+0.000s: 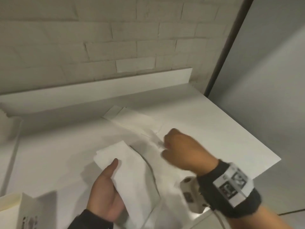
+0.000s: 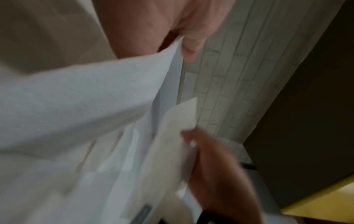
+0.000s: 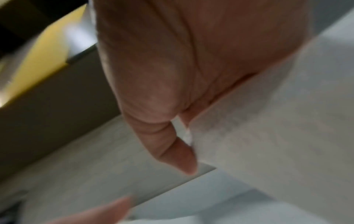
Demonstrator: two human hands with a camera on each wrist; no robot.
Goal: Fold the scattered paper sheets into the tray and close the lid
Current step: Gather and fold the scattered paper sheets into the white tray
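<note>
My left hand [image 1: 112, 172] holds a bundle of white paper sheets [image 1: 130, 176] above the white table, thumb on top and fingers underneath. The left wrist view shows the same bundle [image 2: 86, 98] with the thumb [image 2: 191, 48] at its edge. My right hand [image 1: 165, 146] is curled and pinches the edge of another sheet [image 1: 153, 138] that runs back over the table. In the right wrist view, that thumb [image 3: 184, 159] presses against paper [image 3: 268, 136]. More loose sheets [image 1: 132, 118] lie flat behind. I cannot make out a tray with a lid for certain.
A white ledge [image 1: 99, 93] and a brick wall close off the back. The table edge [image 1: 247, 138] drops off at the right. A white plastic piece with holes [image 1: 188, 187] sits under my right wrist. A printed sheet [image 1: 33, 210] stands beside a cream box edge [image 1: 8, 202] at the bottom left.
</note>
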